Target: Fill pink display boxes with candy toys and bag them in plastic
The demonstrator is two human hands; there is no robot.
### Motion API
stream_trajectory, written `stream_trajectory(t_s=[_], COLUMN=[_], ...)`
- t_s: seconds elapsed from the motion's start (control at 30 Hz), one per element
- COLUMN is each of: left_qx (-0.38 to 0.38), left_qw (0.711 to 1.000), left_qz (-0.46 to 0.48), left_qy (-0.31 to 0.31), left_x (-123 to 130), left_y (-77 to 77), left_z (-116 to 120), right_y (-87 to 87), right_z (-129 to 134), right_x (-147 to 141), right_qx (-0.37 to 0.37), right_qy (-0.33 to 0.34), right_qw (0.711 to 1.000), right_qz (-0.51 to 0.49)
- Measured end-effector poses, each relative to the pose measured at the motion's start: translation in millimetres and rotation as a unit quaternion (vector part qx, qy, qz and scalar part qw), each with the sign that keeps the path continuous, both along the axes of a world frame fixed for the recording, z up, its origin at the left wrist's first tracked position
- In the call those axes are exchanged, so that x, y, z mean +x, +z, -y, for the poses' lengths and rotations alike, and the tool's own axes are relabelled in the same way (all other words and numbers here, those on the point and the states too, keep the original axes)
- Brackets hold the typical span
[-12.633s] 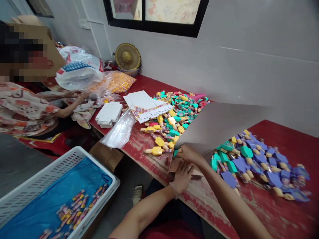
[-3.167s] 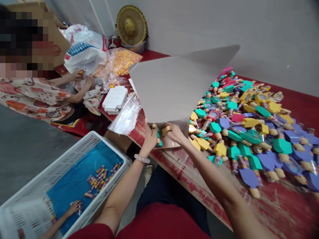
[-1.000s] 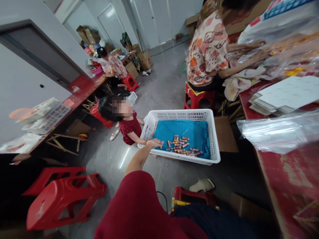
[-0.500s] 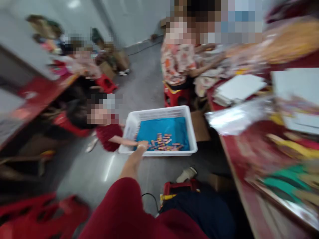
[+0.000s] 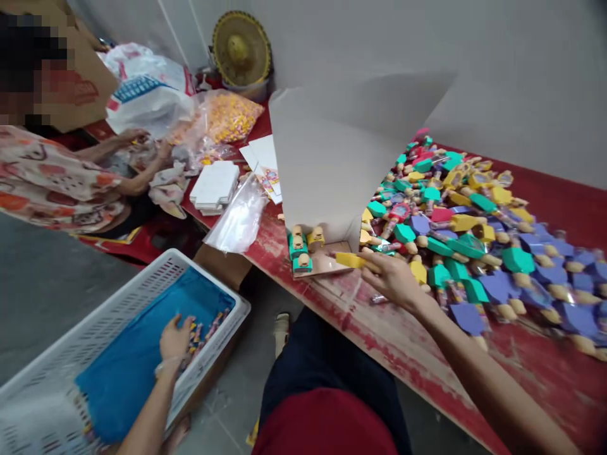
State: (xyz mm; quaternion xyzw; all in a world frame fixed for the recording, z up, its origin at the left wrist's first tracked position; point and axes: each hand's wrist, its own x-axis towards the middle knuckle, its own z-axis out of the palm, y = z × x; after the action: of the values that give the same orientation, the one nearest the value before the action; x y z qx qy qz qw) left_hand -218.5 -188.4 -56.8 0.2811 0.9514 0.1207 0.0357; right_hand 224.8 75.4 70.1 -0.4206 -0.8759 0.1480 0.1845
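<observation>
Over a white plastic basket (image 5: 208, 344) lined with blue sheet, my left hand (image 5: 174, 340) is near small yellow-and-purple wrapped pieces (image 5: 195, 333); its fingers look apart, and I see nothing in them. Above the table, my right hand (image 5: 391, 278) pinches a yellow toy piece (image 5: 349, 260) at the front edge of an open cardboard box (image 5: 327, 158) with raised flaps. Inside that box, several green toy pieces (image 5: 302, 263) and a yellow one stand at the left. Beside my right hand lies a large pile of green, yellow, purple and red toy pieces (image 5: 441, 246) with pale round ends.
A stack of white card (image 5: 214, 184) and clear plastic bags (image 5: 239, 215) lie left of the box on the red table (image 5: 327, 309). Farther left, a person in a patterned top (image 5: 57, 183) handles items near a bag of orange-yellow pieces (image 5: 232, 117). A fan (image 5: 241, 47) stands behind.
My view has swung right from the floor to the table. The basket now appears lower left. My right hand has come into view holding the yellow toy piece.
</observation>
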Motion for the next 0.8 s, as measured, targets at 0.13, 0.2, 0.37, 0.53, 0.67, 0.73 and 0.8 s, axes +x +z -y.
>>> stream_trajectory(t_s=[0.13,0.2,0.37,0.53,0.67,0.73,0.8], left_qx=[0.328,0.399,0.377,0.391,0.118,-0.015,-0.062], left_qw=[0.929,0.865,0.828,0.873,0.987,0.976,0.952], left_qz=[0.033,0.042,0.078,0.113,0.103,0.108,0.089], left_qy=[-0.167,-0.3,-0.408,-0.267,0.048,0.191,0.286], left_x=[69.9,117.3,196.7,164.8,90.4,62.7,48.9], left_y=[52.0,84.6,107.6,29.0,-47.0,-69.1,-80.7], left_z=[-86.2,-134.6,-205.9,-163.7,-57.9,-5.7,31.4], right_y=[9.4,20.4,31.3,-9.1,-42.9,-48.5,-46.5], right_z=[-10.3,-8.5,-22.2,-58.8,-68.1,-62.1,-51.5], right_x=[-44.4,-58.2,-91.8,-109.3,-111.0,-108.3,-100.0], right_qx=[0.005,-0.008,-0.06,-0.131,-0.102,-0.091,-0.106], right_qy=[0.072,0.096,0.175,0.105,-0.021,-0.009,0.0], right_qw=[0.985,0.972,0.956,0.975,0.993,0.995,0.994], right_qz=[0.154,0.216,0.228,0.145,0.062,0.044,0.003])
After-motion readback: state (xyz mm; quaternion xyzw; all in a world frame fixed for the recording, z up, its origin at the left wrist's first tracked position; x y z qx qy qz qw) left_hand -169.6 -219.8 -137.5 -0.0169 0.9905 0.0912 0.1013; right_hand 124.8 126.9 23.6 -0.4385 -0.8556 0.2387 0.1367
